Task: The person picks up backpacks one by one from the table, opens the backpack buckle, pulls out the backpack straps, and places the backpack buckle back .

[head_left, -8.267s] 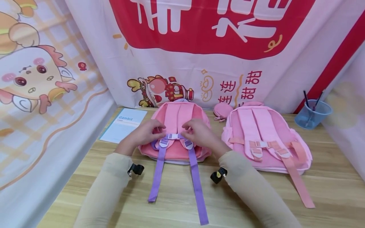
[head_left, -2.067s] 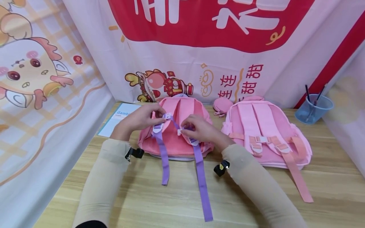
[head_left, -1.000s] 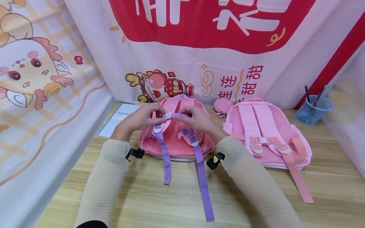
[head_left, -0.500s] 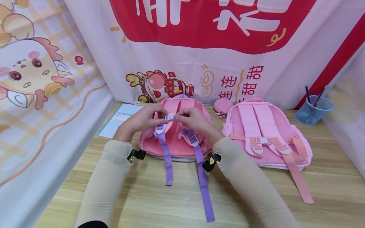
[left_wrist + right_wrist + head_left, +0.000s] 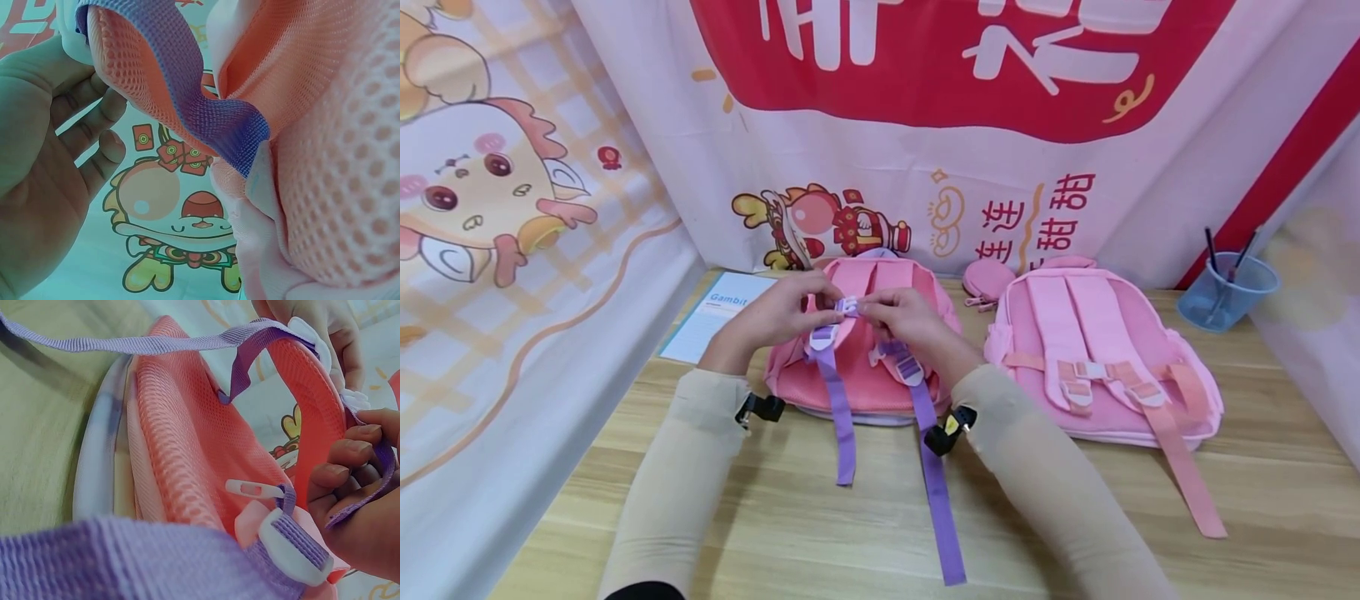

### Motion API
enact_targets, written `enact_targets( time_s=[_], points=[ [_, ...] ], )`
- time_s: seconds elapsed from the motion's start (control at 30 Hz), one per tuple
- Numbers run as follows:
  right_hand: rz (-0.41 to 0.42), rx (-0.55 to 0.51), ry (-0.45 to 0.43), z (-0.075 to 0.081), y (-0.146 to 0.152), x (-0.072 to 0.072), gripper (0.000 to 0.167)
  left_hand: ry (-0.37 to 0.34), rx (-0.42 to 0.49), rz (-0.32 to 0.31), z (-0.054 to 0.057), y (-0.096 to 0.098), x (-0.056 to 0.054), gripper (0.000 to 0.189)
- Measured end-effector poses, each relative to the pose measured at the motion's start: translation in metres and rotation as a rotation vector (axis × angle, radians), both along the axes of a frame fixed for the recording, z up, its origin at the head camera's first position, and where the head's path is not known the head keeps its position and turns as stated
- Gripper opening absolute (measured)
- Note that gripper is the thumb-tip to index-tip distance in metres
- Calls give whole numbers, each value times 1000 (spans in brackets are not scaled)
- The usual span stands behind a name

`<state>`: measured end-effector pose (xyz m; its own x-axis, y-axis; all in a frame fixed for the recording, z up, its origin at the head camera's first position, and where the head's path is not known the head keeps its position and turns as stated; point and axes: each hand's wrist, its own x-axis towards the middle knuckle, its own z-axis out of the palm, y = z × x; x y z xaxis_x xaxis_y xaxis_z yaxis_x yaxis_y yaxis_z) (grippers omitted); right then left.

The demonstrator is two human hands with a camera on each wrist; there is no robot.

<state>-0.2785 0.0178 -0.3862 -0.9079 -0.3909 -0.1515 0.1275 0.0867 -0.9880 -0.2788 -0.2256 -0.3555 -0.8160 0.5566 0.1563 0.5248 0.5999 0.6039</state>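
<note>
A pink backpack lies in front of me in the head view, its shoulder straps facing up. My left hand pinches a white buckle piece attached to the left shoulder strap. Right beside it, the fingertips of my right hand pinch thin purple webbing, whose loose end curves below my fingers in the right wrist view. Another white buckle piece hangs apart on the right shoulder strap. Two long purple straps trail toward me. In the left wrist view, the left fingertips are partly hidden.
A second pink backpack lies to the right, its chest buckle fastened. Behind it sits a round pink pouch. A blue pen cup stands far right, and a "Gambit" booklet lies left on the wooden table.
The chest buckle, joined at first, has come apart. My right hand has left its right half, drawn purple webbing out rightward, then moved back to the left buckle piece. The left hand keeps its pinch.
</note>
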Motion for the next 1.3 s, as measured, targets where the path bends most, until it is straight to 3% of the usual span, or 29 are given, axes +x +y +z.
enact_targets(
  time_s=[0.23,0.57,0.93,1.3],
  points=[
    [8,-60,-49,-1,-5,0,27,18,13,-6,-1,0,0,17],
    [13,36,-32,-3,-6,0,22,33,24,-16,-4,3,1,19],
    [1,25,-29,-4,-4,0,24,34,38,-4,-7,4,1,19],
    [20,83,-18,-1,12,-2,20,45,82,-6,-7,1,1,20]
  ],
)
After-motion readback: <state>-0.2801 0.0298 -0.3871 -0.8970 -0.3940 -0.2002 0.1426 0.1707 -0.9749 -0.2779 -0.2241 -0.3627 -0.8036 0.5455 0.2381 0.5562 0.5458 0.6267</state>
